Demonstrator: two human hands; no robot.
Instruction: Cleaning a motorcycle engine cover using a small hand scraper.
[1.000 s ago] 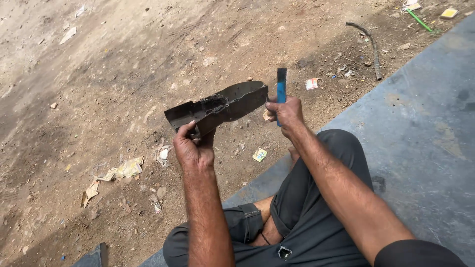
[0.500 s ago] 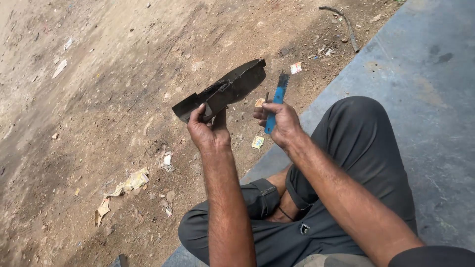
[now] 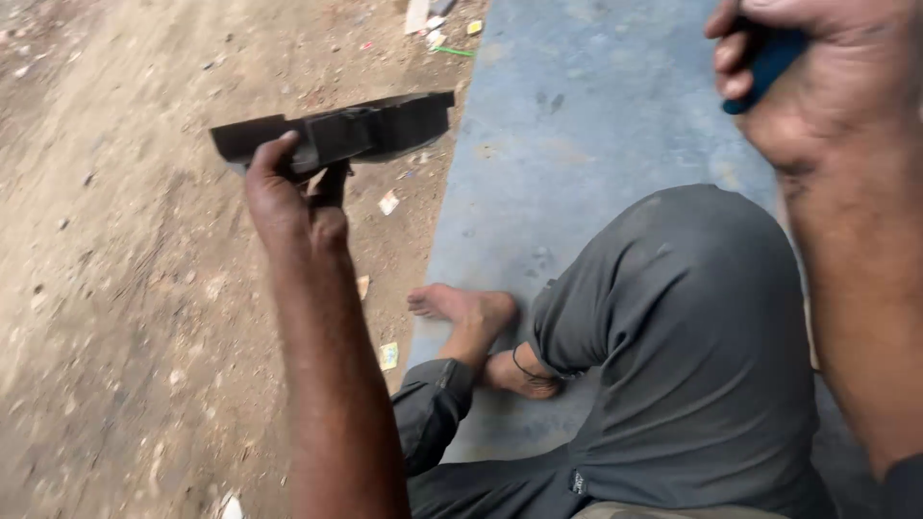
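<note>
Black plastic part (image 3: 336,135) gripped in left hand (image 3: 288,197), raised for viewing | right hand (image 3: 817,86) fisted round blue tool (image 3: 764,62)

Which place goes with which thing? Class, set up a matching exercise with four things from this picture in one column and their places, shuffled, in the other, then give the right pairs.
Things:
1. black flat part
2. blue handle
3. bare foot
4. green stick

Places:
A. on the dirt near the top edge of the picture
B. in the grip of the right hand
C. at the edge of the grey slab
D. held up over the dirt by the left hand

Pairs: 1-D, 2-B, 3-C, 4-A
</note>
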